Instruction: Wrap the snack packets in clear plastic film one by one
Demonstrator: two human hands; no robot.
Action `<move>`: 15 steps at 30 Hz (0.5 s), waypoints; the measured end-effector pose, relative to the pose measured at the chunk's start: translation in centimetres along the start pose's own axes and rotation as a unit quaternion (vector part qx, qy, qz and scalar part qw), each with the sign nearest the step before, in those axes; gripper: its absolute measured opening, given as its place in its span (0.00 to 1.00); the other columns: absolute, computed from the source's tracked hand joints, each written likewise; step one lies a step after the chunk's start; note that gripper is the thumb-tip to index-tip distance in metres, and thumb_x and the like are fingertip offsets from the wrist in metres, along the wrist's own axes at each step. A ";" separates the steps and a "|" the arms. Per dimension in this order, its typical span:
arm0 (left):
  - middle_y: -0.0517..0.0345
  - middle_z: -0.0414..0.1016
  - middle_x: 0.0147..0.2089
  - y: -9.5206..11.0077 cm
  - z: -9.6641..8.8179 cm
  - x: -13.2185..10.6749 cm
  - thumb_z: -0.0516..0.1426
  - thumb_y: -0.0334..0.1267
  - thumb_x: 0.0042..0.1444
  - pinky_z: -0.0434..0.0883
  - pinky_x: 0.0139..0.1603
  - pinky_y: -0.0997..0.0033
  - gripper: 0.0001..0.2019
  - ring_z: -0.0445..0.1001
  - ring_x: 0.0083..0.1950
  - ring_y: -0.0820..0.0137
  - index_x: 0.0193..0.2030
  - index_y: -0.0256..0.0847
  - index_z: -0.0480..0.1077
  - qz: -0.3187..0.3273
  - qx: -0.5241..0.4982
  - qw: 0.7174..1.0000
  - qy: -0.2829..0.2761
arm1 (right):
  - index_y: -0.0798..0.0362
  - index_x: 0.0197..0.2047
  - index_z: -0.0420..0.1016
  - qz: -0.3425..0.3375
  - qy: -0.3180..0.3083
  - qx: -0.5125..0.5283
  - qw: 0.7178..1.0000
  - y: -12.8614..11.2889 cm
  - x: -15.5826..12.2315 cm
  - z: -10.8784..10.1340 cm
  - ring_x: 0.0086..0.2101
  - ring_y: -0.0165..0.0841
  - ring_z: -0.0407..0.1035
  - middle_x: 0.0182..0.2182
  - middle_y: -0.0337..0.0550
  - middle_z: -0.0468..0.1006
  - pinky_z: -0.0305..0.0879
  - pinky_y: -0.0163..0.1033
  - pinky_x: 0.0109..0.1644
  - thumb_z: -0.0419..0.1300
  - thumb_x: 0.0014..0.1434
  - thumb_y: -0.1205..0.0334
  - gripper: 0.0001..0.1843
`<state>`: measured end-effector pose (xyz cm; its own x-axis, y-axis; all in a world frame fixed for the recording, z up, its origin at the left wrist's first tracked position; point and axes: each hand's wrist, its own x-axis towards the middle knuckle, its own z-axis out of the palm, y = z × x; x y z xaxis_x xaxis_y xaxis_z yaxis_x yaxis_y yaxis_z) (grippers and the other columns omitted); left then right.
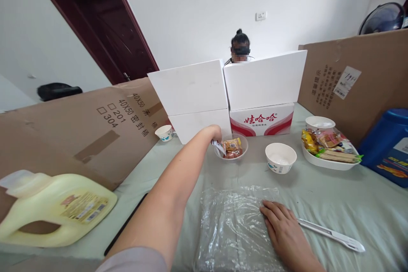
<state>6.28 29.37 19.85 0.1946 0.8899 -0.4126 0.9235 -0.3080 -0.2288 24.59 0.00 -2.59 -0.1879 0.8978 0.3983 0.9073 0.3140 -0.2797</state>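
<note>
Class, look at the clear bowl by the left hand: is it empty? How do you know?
Not empty: the bowl has packets in it, one of them yellow.

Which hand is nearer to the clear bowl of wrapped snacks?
Left. The left hand is at the left rim of the clear bowl; the right hand lies apart from it, nearer the camera, on the clear plastic sheet.

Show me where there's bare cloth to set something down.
Bare cloth lies between the white bowl, the snack tray and the white tool. A smaller patch lies between the paper cup and the left arm. Crowded: around the snack tray, by the blue jug and carton, and at the clear bowl, by the left hand.
</note>
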 end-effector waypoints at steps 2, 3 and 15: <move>0.54 0.79 0.36 0.0 0.0 0.8 0.60 0.46 0.58 0.73 0.43 0.66 0.14 0.77 0.37 0.68 0.37 0.35 0.75 -0.010 0.003 1.000 -0.007 | 0.45 0.54 0.73 0.003 -0.001 0.003 1.000 0.0 0.0 0.0 0.53 0.40 0.66 0.54 0.42 0.74 0.62 0.48 0.55 0.49 0.65 0.61 0.18; 0.55 0.79 0.35 0.1 0.2 1.1 0.61 0.47 0.57 0.73 0.44 0.67 0.14 0.77 0.38 0.68 0.37 0.36 0.75 -0.014 0.003 1.000 -0.004 | 0.44 0.53 0.73 0.004 -0.001 0.004 1.000 0.0 0.0 0.1 0.53 0.40 0.66 0.54 0.42 0.74 0.62 0.48 0.55 0.49 0.65 0.60 0.18; 0.44 0.68 0.58 1.2 5.2 -3.2 0.57 0.41 0.56 0.57 0.60 0.55 0.19 0.63 0.60 0.54 0.55 0.41 0.70 0.039 0.000 0.967 0.252 | 0.47 0.52 0.74 -0.001 0.005 0.016 1.000 -0.1 0.2 -0.2 0.52 0.39 0.66 0.53 0.43 0.74 0.62 0.47 0.54 0.50 0.64 0.62 0.16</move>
<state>5.10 24.42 16.32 0.4001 0.9149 0.0543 0.8994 -0.3805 -0.2153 24.58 0.11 -2.32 -0.1850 0.8940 0.4082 0.8942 0.3254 -0.3075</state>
